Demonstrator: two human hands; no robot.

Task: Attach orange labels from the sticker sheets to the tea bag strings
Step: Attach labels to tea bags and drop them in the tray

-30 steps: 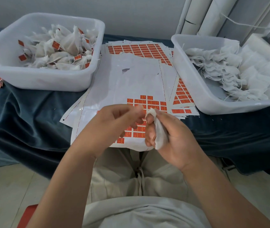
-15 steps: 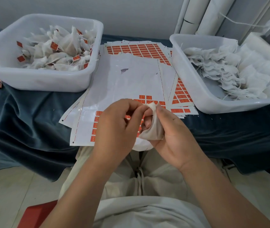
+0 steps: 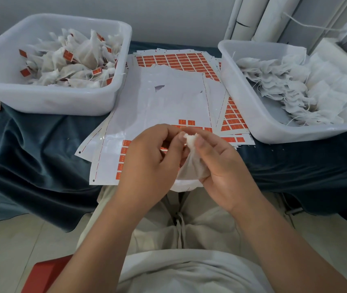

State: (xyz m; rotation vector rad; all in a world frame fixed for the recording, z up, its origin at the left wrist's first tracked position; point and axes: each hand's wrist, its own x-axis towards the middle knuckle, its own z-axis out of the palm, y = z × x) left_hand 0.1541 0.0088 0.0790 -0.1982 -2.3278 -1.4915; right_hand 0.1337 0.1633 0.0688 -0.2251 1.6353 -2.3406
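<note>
White tea bag pinched near its top by right grip, above near sticker sheet. Left grip curled at bag top, pinched thing too small to tell. Fold orange label round string, squeeze flat

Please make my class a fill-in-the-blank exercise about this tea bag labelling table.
1. The labelled tea bags lie in the tub on the person's ____.
2. The sticker sheets lie ____ the two tubs.
3. The right hand grips one white ____.
4. The right tub holds bags without ____.
Missing words: left; between; tea bag; labels.
</note>
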